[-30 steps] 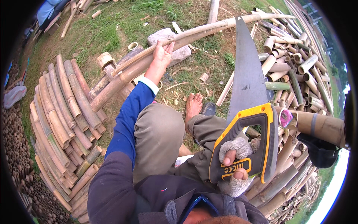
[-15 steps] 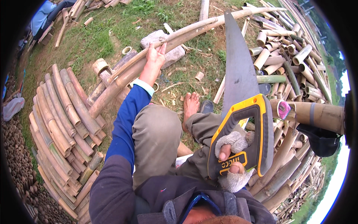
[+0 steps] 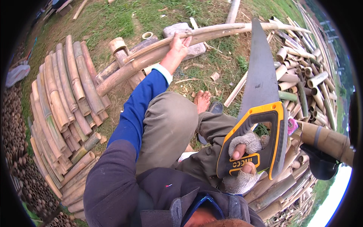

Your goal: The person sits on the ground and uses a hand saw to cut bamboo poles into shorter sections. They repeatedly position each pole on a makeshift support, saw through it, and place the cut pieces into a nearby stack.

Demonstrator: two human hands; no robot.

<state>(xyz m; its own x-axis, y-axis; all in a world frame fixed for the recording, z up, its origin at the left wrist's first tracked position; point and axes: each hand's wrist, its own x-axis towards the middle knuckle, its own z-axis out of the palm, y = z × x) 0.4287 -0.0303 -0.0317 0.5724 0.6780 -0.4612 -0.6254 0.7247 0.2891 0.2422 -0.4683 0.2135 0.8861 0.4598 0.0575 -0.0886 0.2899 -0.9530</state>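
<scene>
Fingers (image 3: 242,149) of the right hand (image 3: 244,160) are wrapped tight around the yellow-and-black grip of a handsaw (image 3: 261,109). That hand wears a knit fingerless glove, so the fingertips poke out bare. The blade points up and away from the body, toward the far end of the yard.

Left hand (image 3: 177,47) is stretched way out, fingers closed over a long bamboo pole (image 3: 211,32), gripping it from above near its middle. The pole's long axis runs left to right across the ground in front of the person, low end by the stacked culms at the left, thin end rising toward the right. It rests against a grey rock (image 3: 181,32) just beyond the left hand.

So the pole lies ahead of and to the left of the saw, crossing the blade's line almost at a right angle, with the blade tip near the pole's thin end (hard to say if it touches, fisheye bends everything). The left hand is the one actually on the pole; the saw hand is well back, near the lap.

Compared with a second ago, the saw has swung left, and its tip now reaches up to the pole. The left hand keeps its hold at about the same spot.

Around it all: bamboo stack (image 3: 64,98) at left, cut bamboo pieces (image 3: 302,72) at right, a bare foot (image 3: 202,101) on the grass.
</scene>
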